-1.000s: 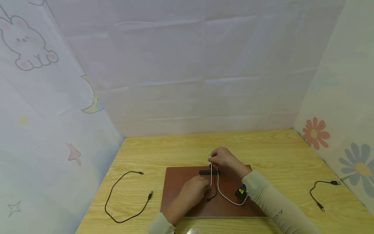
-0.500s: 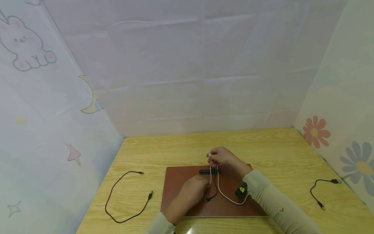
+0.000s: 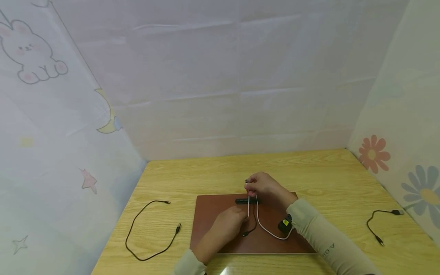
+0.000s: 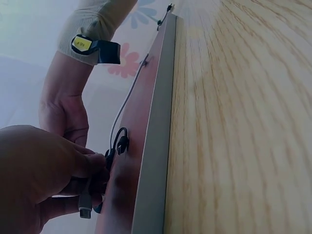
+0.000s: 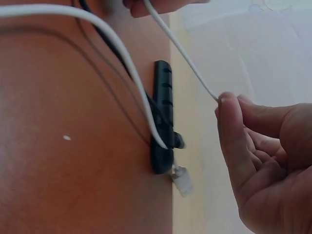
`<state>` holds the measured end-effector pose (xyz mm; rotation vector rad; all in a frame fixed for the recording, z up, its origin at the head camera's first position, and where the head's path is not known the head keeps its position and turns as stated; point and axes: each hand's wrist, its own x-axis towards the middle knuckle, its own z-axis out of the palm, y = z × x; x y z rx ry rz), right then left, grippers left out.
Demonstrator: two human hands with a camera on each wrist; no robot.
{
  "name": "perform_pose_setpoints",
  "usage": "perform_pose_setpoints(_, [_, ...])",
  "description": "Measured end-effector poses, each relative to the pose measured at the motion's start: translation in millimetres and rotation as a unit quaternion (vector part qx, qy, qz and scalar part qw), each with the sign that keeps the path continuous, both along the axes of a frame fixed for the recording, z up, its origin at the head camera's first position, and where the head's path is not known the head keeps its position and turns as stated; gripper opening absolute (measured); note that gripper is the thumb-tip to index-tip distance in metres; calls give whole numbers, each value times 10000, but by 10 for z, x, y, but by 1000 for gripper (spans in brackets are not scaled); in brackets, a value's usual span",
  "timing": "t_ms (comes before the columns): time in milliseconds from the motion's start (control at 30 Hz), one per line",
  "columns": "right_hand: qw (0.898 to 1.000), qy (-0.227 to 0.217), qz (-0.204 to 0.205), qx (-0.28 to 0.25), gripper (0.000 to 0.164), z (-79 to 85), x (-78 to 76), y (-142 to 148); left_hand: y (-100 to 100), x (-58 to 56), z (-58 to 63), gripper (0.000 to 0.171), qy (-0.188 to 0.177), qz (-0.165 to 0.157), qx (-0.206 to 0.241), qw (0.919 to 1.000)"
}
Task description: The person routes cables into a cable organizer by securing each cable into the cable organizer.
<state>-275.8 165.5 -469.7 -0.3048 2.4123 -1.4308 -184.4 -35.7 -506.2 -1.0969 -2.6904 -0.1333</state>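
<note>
A white cable [image 5: 185, 58] stretches between my two hands. My right hand [image 3: 264, 184] pinches it just below its white USB plug [image 3: 246, 181]. Lower down, my left hand [image 3: 227, 223] grips the other end, where a small white connector [image 4: 85, 207] pokes out below the fingers. Between the hands lies a black cable clip [image 5: 163, 117] with several slots, at the far edge of a brown board [image 3: 209, 229]. A second white cable [image 5: 112, 39] and a black cable [image 5: 117, 53] run into its slots. A white plug [image 5: 183, 181] hangs beyond the clip.
On the wooden table [image 3: 172, 175], a long black cable [image 3: 128, 233] curves left of the board and a short black cable [image 3: 369, 219] lies far right. A black connector [image 3: 245, 233] rests on the board near my left hand. Fabric walls enclose the table.
Both hands stay in nearly the same place. My right hand's fingers have shifted slightly at the cable; a black plug seen beneath them a second ago is now hidden.
</note>
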Motion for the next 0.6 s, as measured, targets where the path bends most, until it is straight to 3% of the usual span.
perform_pose_setpoints(267, [9974,29,-513,499,11,-93,-17,-64,-6,27,28,16,296,-232,-601,9975])
perform_pose_setpoints(467, [9957,164,-290,860,13,-168,-54,8,5,28,25,13,596,-417,-928,9930])
perform_pose_setpoints(600, [9972,1,-114,745,14,-193,-66,80,15,22,29,12,639,-535,-1107,9904])
